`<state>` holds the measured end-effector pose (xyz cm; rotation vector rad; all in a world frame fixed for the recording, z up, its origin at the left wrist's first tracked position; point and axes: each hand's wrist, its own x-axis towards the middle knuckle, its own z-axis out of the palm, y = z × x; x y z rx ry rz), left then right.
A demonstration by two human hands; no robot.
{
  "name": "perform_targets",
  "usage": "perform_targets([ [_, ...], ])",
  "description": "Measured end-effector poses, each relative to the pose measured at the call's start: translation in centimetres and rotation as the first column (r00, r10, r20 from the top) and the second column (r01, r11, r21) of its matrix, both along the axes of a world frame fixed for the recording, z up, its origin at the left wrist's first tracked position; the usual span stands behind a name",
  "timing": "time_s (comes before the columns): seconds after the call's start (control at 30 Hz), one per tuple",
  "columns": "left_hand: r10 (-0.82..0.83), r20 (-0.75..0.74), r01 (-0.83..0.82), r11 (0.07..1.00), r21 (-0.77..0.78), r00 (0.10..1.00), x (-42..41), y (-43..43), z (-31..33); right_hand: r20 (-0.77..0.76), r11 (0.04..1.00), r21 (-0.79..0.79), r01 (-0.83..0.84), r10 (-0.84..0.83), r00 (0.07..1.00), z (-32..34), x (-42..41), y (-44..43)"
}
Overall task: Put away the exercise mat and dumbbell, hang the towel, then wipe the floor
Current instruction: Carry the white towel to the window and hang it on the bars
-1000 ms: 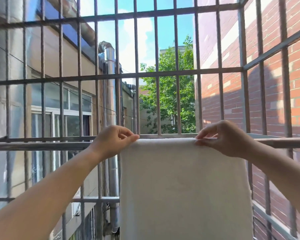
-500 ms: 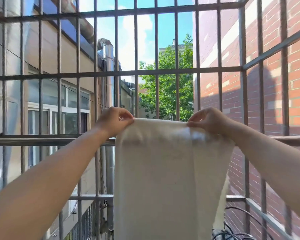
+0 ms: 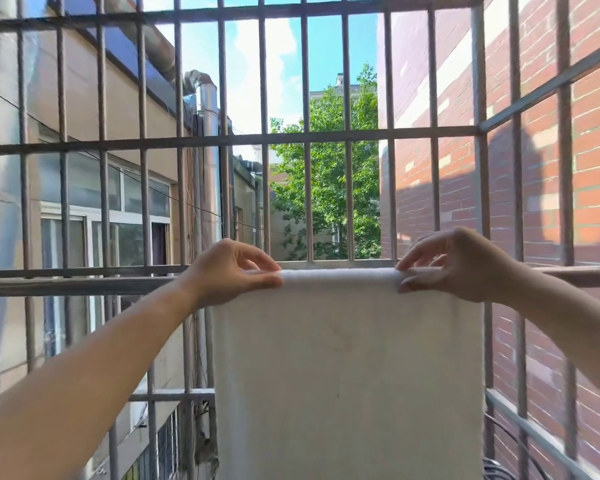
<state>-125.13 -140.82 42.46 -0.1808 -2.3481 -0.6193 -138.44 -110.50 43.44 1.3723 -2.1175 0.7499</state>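
two bare forearms reach in from the lower corners. the left hand (image 3: 229,271) pinches the left end of the towel's top fold, thumb below and fingers curled above. the right hand (image 3: 454,265) pinches the right end the same way, fingertips on top and thumb under.

the towel (image 3: 347,375) is white and draped over the rail (image 3: 77,284), a horizontal metal bar that runs across the view at hand height. its front half hangs flat and straight down past the bottom edge; the back half is hidden. dark cables (image 3: 499,474) show at the lower right, just beside the towel's edge.

behind the rail stands a grille (image 3: 305,140) of upright and cross bars that turns a corner on the right. beyond it, a beige building with a window (image 3: 101,237) and a silver pipe (image 3: 207,109) is on the left, a brick wall (image 3: 586,150) on the right, a green tree (image 3: 326,188) between them, and blue sky above.
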Motion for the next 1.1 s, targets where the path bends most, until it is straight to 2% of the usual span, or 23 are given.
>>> perform_targets([
  [0.23, 0.075, -0.088, -0.074, 0.997, 0.006, 0.993, -0.6, 0.3, 0.4, -0.07, 0.995, -0.096, 0.039, -0.046, 0.996, 0.9, -0.8, -0.6],
  [0.53, 0.161, -0.163, -0.156, 0.987, 0.042, 0.974, -3.2, -0.2, 4.5, -0.011, 0.991, -0.118, 0.066, -0.068, 0.998, 5.5, -4.6, -2.1],
  [0.63, 0.184, -0.127, -0.181, 0.983, 0.035, 0.975, -4.2, -0.7, 4.6, 0.022, 0.993, -0.087, 0.085, -0.083, 0.996, 5.3, -5.7, -2.8],
  [0.77, 0.187, 0.032, -0.186, 0.982, -0.042, 0.982, -4.7, -1.2, 3.0, 0.1, 0.997, 0.041, 0.067, -0.07, 0.992, 4.2, -5.4, -2.8],
  [0.93, 0.116, -0.062, -0.108, 0.987, 0.116, 0.991, -3.9, -1.7, 2.1, 0.206, 0.998, 0.008, -0.057, 0.054, 0.977, 3.4, -2.7, -2.0],
  [1.1, 0.066, -0.046, -0.058, 0.986, 0.155, 0.997, -3.0, -0.8, 1.9, 0.211, 0.991, 0.117, -0.069, 0.043, 0.977, 2.2, -0.4, -1.9],
])
